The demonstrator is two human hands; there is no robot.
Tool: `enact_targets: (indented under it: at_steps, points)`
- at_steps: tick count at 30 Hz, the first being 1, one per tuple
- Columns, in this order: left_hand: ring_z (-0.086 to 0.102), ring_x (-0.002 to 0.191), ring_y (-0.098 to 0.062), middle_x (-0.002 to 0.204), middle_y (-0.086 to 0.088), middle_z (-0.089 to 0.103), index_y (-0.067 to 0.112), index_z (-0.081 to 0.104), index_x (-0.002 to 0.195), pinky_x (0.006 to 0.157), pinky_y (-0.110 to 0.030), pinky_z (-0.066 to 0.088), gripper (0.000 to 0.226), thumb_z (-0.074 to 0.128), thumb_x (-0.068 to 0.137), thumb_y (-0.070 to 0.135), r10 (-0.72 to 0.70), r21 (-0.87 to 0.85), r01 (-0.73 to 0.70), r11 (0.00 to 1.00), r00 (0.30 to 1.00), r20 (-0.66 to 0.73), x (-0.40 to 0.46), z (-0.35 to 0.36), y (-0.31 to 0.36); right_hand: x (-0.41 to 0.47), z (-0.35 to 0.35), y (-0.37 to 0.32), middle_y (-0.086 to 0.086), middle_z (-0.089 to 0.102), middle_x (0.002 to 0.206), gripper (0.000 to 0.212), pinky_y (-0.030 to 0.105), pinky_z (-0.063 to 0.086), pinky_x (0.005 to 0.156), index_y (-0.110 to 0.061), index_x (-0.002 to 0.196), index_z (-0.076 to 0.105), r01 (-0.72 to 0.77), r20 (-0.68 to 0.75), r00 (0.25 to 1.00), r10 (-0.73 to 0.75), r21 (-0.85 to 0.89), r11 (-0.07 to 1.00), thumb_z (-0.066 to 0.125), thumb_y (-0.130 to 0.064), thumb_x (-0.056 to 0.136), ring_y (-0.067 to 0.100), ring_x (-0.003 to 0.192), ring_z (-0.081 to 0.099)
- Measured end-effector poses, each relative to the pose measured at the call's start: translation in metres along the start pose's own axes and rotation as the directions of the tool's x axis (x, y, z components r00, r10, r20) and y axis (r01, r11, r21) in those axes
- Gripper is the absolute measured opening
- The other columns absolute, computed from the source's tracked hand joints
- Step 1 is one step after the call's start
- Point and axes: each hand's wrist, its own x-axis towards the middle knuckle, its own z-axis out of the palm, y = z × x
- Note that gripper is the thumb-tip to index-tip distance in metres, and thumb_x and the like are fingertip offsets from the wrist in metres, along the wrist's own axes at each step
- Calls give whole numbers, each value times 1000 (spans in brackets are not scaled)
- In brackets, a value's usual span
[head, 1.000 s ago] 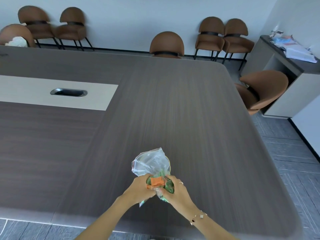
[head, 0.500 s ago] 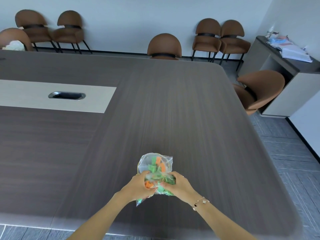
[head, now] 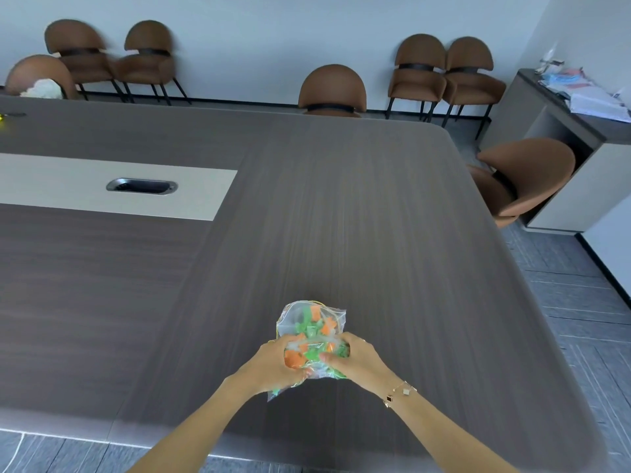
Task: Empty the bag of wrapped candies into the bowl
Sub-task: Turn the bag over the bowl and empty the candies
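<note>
Both hands, left [head: 278, 361] and right [head: 355, 360], clutch the clear bag [head: 312, 327] of green and orange candies just above the tabletop [head: 375, 216]. No bowl is visible. She should open the mouth fully before tipping.

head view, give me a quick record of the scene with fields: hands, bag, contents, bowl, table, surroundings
hands: left hand and right hand both grip the bag from its two sides
bag: clear plastic bag, held just above or on the table, near the front edge
contents: green and orange wrapped candies, all inside the bag
bowl: none in view
table: large dark wood-grain table with a light strip holding a metal slot
surroundings: brown chairs along the wall, cabinet with papers at right
wrist: bracelet on the right arm
</note>
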Motion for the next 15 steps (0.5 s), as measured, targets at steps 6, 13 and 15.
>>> enact_targets:
  at_steps: [6,13,15]
  points:
    - [52,109,-15,121,2,47,29,41,135,98,-32,48,79,73,64,45,-20,28,21,999,999,-34,4,-15,2,6,-11,-12,0,67,106,41,23,47,77,-18,122,58,63,8,998,-63,-130,989,60,-39,87,16,95,60]
    - [52,110,-14,123,3,44,30,41,136,93,-27,46,68,70,76,43,42,14,-42,999,999,-31,9,-24,2,13,-22,-23,-4,50,105,43,22,41,86,-12,124,56,93,-6,996,-94,-128,987,61,-36,89,14,107,47]
    - [51,109,-13,123,2,46,27,45,135,93,-25,46,62,70,80,40,50,8,-50,999,998,-36,10,-24,1,15,-21,-21,1,55,120,48,26,44,94,-14,126,55,82,10,997,-82,-127,988,62,-41,87,16,120,47]
